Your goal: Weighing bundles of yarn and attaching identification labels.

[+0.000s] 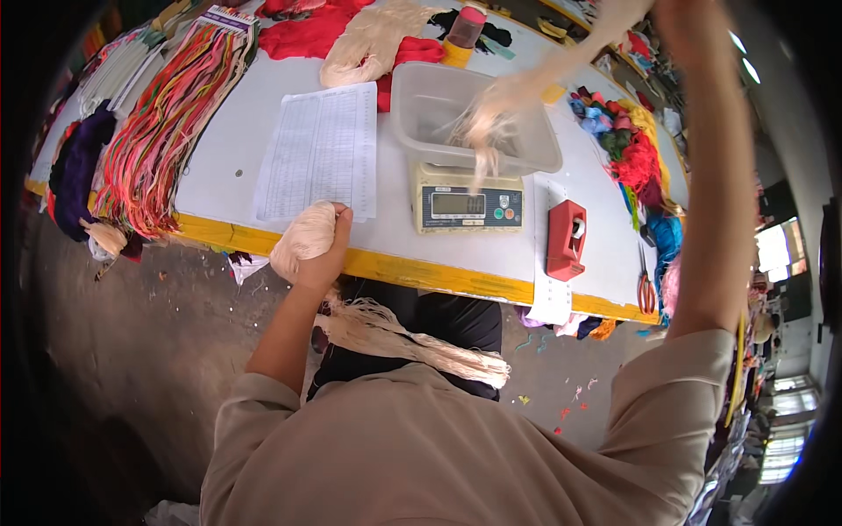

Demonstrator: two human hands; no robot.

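The left hand [317,256] has its fingers clenched around a cream yarn bundle [303,237] at the tabletop [219,167] edge. The raised right hand [680,17] trails a cream skein [491,118] into the clear tub [438,105] on the scale [467,206]; its fingers cannot be made out. Loose strands could snag the tub's rim and spoil the reading.

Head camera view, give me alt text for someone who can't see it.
A person's raised right hand dangles cream yarn into a clear tub on a digital scale, while the left hand grips another cream bundle.
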